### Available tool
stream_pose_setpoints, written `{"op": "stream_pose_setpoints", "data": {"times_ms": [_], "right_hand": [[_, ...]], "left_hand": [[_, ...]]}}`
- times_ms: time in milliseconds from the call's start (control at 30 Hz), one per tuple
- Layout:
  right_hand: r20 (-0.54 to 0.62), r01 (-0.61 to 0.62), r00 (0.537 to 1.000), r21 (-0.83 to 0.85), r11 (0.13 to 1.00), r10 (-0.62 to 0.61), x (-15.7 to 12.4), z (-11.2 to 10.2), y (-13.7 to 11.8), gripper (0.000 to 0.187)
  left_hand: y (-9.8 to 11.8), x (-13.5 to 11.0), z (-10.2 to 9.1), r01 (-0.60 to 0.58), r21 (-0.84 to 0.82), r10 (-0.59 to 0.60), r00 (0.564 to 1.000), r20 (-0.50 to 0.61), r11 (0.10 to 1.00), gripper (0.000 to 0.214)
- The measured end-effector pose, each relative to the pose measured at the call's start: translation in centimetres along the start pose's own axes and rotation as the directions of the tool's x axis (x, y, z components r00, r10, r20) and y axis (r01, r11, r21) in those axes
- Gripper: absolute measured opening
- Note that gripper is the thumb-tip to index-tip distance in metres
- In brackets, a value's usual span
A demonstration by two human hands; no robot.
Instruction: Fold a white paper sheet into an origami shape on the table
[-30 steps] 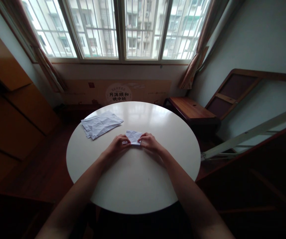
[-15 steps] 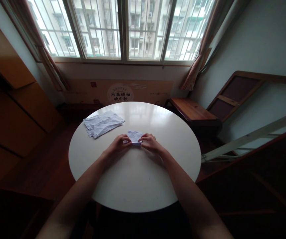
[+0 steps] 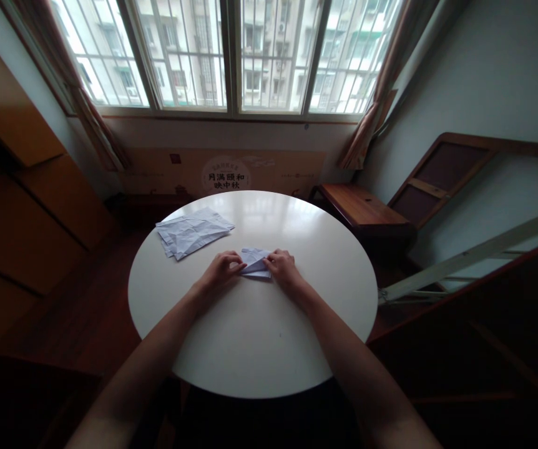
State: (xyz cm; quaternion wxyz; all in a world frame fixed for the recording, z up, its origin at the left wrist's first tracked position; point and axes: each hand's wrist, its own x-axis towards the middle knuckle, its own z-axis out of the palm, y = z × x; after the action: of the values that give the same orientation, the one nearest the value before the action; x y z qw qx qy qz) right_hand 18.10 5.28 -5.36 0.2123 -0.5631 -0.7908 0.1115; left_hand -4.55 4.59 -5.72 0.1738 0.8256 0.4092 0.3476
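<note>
A small folded sheet of white paper [image 3: 254, 263] lies on the round white table [image 3: 250, 337], between my two hands. My left hand [image 3: 226, 267] pinches its left edge, thumb and forefinger closed on it. At the opposite edge, my right hand [image 3: 282, 264] is closed on the paper's right side. A slanting fold line crosses the paper, and its lower part reaches toward me. Parts of both side edges are hidden under my fingers.
Several creased paper sheets [image 3: 195, 233] lie in a loose stack at the table's back left. Behind the table's right edge stands a low wooden bench [image 3: 362, 206]. A barred window [image 3: 231, 56] is beyond, with an orange-brown cabinet [image 3: 25, 206] at the left.
The folded paper shows more of its near part now, with a slanting fold visible. My hands have shifted only slightly; the stack of sheets stays in place.
</note>
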Motion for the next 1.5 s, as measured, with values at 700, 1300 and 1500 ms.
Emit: {"op": "stream_pose_setpoints", "data": {"times_ms": [700,1300,1500], "right_hand": [[0.001,0.365,0.931,-0.016,0.931,-0.365,-1.3,0.2,-2.3,0.025],[-0.134,0.265,0.957,0.042,0.963,-0.257,-0.4,-0.8,0.6,0.023],[-0.024,0.441,0.888,0.330,0.835,-0.460,-0.9,-0.3,-1.9,0.022]], "left_hand": [[-0.5,-0.3,0.8,-0.018,0.243,0.015,1.000,0.016,0.970,0.018],[0.6,-0.6,0.2,0.028,0.411,-0.049,0.998,0.039,0.911,0.028],[1.3,-0.9,0.4,0.143,0.491,-0.174,0.985,0.018,0.859,0.039]]}}
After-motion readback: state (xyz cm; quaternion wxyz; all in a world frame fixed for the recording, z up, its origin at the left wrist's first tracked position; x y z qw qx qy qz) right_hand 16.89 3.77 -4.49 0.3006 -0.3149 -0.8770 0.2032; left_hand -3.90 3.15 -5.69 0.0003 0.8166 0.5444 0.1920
